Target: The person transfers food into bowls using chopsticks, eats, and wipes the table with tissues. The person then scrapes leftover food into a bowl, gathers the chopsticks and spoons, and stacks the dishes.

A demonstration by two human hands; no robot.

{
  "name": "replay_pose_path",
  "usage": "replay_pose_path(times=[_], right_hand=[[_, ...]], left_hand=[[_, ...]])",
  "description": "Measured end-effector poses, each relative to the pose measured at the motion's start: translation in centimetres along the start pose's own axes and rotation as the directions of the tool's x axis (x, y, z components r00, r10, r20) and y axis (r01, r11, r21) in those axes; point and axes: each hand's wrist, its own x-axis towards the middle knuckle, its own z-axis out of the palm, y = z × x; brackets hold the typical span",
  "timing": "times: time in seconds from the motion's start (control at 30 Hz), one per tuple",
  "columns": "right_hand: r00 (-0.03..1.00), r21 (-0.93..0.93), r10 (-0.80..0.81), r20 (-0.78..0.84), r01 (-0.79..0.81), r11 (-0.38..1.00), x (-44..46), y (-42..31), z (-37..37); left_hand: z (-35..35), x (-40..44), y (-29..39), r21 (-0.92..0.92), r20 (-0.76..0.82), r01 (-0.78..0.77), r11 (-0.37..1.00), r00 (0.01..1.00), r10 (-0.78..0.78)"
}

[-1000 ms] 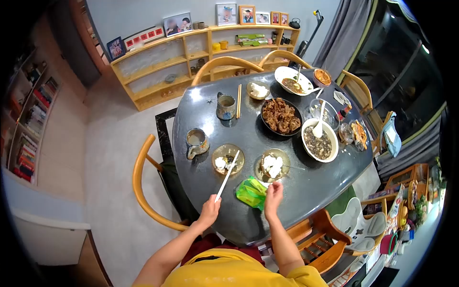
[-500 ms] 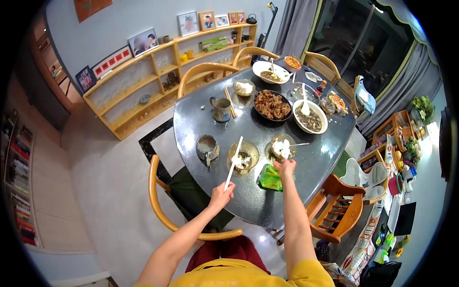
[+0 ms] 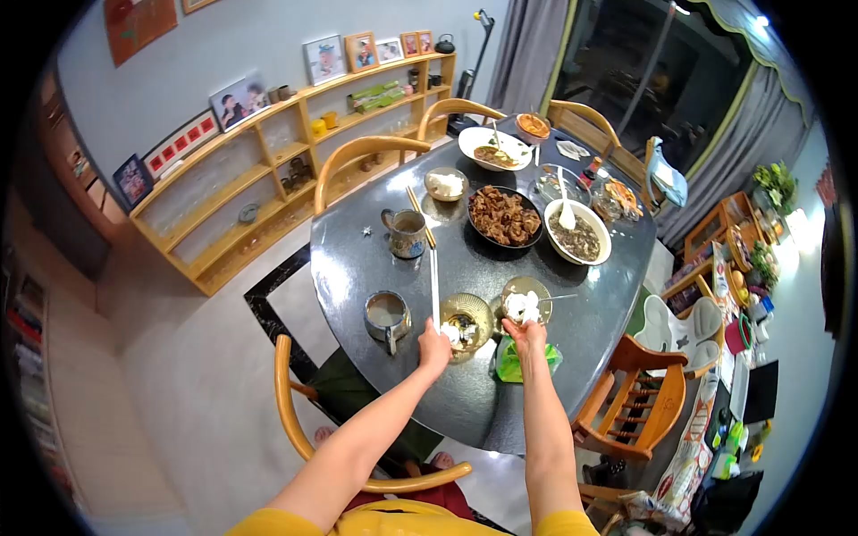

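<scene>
1. A dark dining table [image 3: 487, 411] carries a spread of dishes, the person's two hands well apart at its near side.
2. At the far end, a wide white bowl [image 3: 467, 140] holds brown, saucy food with a utensil leaning in it.
3. Mid-table, a black dish [image 3: 487, 241] is heaped with brown pieces of food.
4. Beside it, a deep white bowl [image 3: 605, 246] contains a dark, soupy dish and a white spoon [image 3: 567, 214].
5. Just beside the left hand [image 3: 434, 348], an amber glass bowl [image 3: 483, 317] holds white food and dark scraps.
6. The right hand [image 3: 527, 334] meets the near edge of a second glass bowl [image 3: 546, 308], filled with white food; whether its fingers grip the rim cannot be told. A green bag [image 3: 511, 364] lies by the wrist.
7. Farther back, a rice bowl [image 3: 441, 195] holds a white mound.
8. Two mugs, one patterned [image 3: 408, 243], stand at left, contents unclear.
9. White chopsticks [image 3: 435, 286] are pinched in the left hand, pointing away from the person.
</scene>
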Motion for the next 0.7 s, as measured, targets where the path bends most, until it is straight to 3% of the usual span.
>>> replay_pose_path(times=[0.1,0.13,0.17,0.23,0.4,0.6,0.7], right_hand=[[0.992,-0.07,-0.112,-0.059,0.108,0.992,-2.8,0.1,1.7],[0.985,-0.097,-0.17,-0.029,0.166,0.981,-4.8,-0.2,2.7],[0.971,-0.118,-0.237,-0.031,0.232,0.966,-7.0,-0.5,3.9],[0.956,-0.112,-0.292,-0.003,0.29,0.951,-10.8,-1.0,5.2],[0.951,-0.132,-0.31,-0.005,0.307,0.943,-21.9,-0.6,10.5],[0.966,-0.109,-0.188,0.177,0.209,0.972,-30.7,7.4,15.0],[0.96,-0.104,-0.041,0.277,0.073,0.992,-33.2,13.3,16.1]], left_hand=[[-0.6,1.1,-0.8,0.012,0.079,-0.057,0.998,0.995,0.056],[-1.1,1.4,-1.0,0.152,0.065,-0.186,0.971,0.982,0.178],[-2.0,1.1,-1.4,0.043,0.167,-0.157,0.987,0.975,0.148],[-6.6,-1.1,1.8,0.05,0.358,-0.152,0.987,0.925,0.125],[-18.8,-3.6,5.3,-0.079,0.543,-0.231,0.97,0.806,0.236],[-32.3,-3.6,3.6,-0.039,0.498,-0.224,0.974,0.84,0.213],[-38.4,-3.9,3.4,0.019,0.371,-0.253,0.967,0.9,0.228]])
